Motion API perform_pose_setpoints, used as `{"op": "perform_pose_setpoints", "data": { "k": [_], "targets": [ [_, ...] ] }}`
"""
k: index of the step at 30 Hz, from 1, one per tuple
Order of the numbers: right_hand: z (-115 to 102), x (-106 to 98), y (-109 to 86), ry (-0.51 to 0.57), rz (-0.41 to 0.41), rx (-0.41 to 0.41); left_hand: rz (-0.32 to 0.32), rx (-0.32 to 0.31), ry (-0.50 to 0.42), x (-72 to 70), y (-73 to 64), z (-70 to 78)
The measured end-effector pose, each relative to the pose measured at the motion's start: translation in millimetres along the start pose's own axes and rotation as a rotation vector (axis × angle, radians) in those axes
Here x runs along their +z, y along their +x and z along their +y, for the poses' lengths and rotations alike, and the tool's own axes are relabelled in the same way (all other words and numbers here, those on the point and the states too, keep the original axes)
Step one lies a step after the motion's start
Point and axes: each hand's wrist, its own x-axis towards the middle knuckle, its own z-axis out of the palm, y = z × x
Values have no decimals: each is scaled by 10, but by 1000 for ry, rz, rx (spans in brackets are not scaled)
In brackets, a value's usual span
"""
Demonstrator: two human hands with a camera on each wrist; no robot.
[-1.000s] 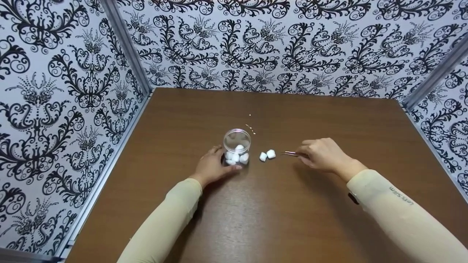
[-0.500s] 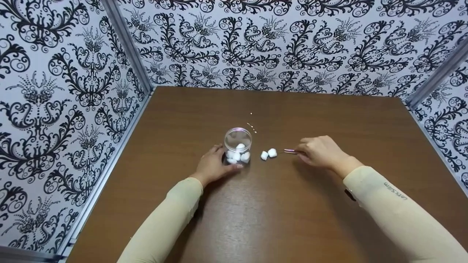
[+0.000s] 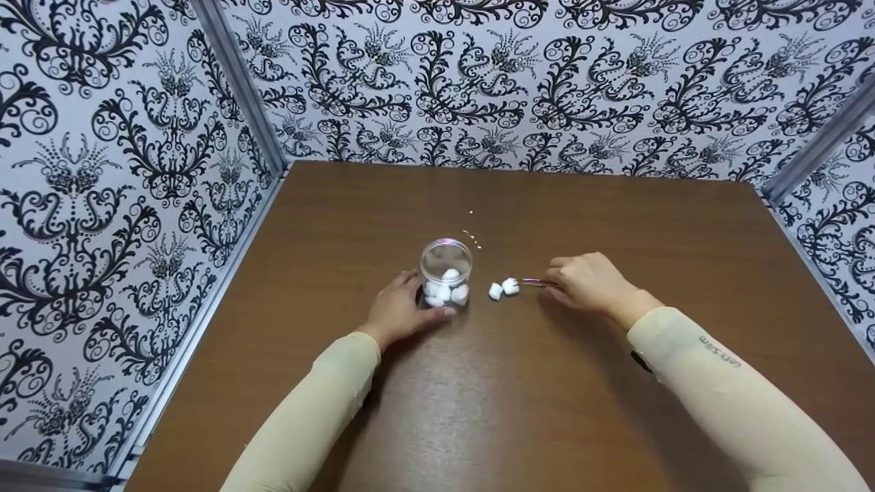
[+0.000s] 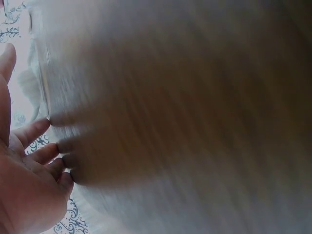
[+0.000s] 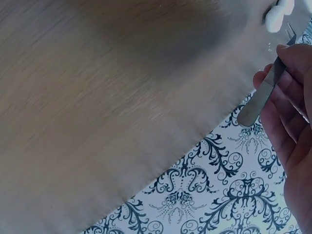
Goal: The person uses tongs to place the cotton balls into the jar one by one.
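**Jar held, tweezers at two loose cotton balls**

Head view: A clear round jar [image 3: 446, 277] stands upright and lidless near the middle of the brown table [image 3: 519, 410], with several white cotton balls inside. Two more cotton balls [image 3: 503, 288] lie on the table just to its right, touching each other. The left hand [image 3: 402, 309] curls round the jar's lower wall, thumb in front. The right hand [image 3: 589, 283] pinches metal tweezers [image 3: 534, 282], tips pointing at the loose balls, just beside them. Both forearms wear cream sleeves.

Left wrist view: Heavily blurred; the palm and fingers [image 4: 36, 132] bend towards a pale smear.

Right wrist view: Fingers [image 5: 287, 87] pinch the tweezers [image 5: 263, 95] mid-shaft; a cotton ball [image 5: 276, 15] lies near the tips.
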Motion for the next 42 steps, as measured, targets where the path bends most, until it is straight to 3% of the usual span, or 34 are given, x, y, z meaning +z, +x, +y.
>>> {"op": "perform_pose_setpoints", "data": {
  "k": [23,42],
  "targets": [
    [-2,98,76,-36,-98,11,5,3,13,-13,-4,11],
    [2,23,67,-36,-35,20,-18,-3,-13,-22,-5,20]
  ]
}}
